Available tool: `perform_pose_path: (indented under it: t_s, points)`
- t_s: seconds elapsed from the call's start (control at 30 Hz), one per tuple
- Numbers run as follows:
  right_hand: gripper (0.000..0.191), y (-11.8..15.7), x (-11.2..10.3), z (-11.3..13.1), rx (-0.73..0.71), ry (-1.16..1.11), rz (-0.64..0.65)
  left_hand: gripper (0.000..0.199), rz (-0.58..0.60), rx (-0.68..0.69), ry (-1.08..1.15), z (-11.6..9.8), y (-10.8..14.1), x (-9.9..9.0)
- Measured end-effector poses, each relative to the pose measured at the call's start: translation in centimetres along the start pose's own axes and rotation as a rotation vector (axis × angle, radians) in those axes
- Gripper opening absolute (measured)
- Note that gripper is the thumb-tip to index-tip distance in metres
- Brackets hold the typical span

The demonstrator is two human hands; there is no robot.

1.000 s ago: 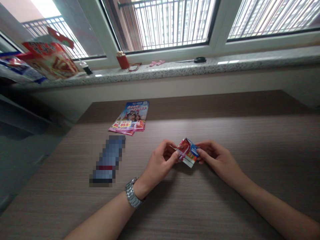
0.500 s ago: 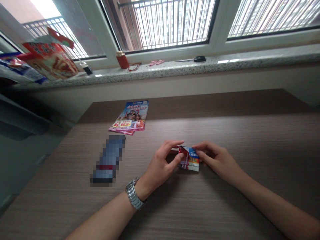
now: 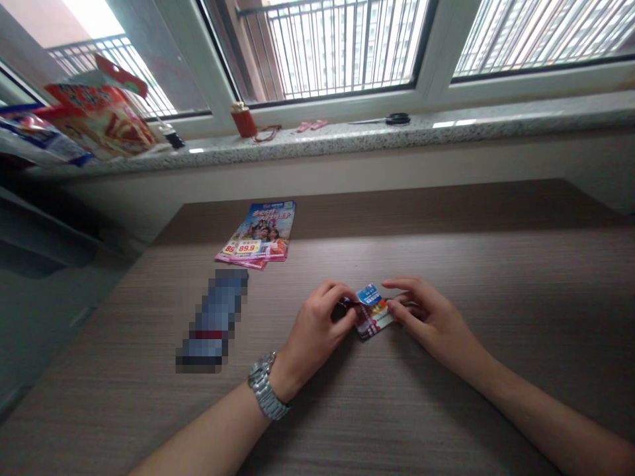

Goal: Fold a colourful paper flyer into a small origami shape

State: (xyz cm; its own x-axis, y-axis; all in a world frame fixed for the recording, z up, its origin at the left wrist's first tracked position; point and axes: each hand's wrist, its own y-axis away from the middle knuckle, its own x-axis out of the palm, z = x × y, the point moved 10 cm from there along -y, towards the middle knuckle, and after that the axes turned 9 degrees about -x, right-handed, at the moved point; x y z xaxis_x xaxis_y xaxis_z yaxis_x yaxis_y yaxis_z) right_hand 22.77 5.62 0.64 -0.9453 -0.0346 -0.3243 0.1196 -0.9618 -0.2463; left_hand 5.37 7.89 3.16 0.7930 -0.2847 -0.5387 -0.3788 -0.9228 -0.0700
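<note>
Small folded square of glossy red, white and blue printed paper (image 3: 373, 313) sits between two bare hands, right of frame centre, above brown wood-grain tabletop (image 3: 476, 264). Left hand (image 3: 317, 325), silver metal-link watch (image 3: 268, 386) at wrist, pinches paper's left edge between thumb and fingers. Right hand (image 3: 434, 312): index finger parted from thumb, thumb tip at paper's right edge; grip beneath, cannot tell. Stack of colourful printed leaflets (image 3: 268, 231) lies left of centre, pixelated dark-blue oblong (image 3: 218, 311) just below.

– Left hand (image 3: 320, 324), centre of the frame, fingers curled, thumb close below them!
– Right hand (image 3: 429, 314) to its right, forefinger stretched left, forearm (image 3: 538, 400) slanting in from lower right!
</note>
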Motion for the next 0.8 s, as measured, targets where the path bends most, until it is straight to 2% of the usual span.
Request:
perform_pose_path:
  t_s: [0.17, 0.33, 0.57, 0.7, 0.8]
  points:
    - [0.021, 0.3, 1.1, 2.4, -0.208, 0.205, 0.119, 0.008, -0.047, -0.029, -0.022, 0.3, -0.1, -0.3]
    - [0.032, 0.9, 2.4, 3.4, -0.375, 0.364, 0.2, 0.009, -0.028, -0.023, -0.037, 0.2, 0.0, -0.1]
    - [0.037, 0.6, 1.6, 3.0, -0.378, 0.419, 0.181, 0.016, 0.065, 0.039, -0.029, -0.8, 0.2, 0.6]
    - [0.035, 0.4, 1.6, 2.9, -0.379, 0.406, 0.2, 0.017, 0.037, 0.1, -0.059, -1.1, 0.2, 0.5]
    - [0.034, 0.5, 1.7, 2.8, -0.372, 0.386, 0.218, 0.029, 0.066, 0.145, -0.084, -1.2, 0.3, 0.8]
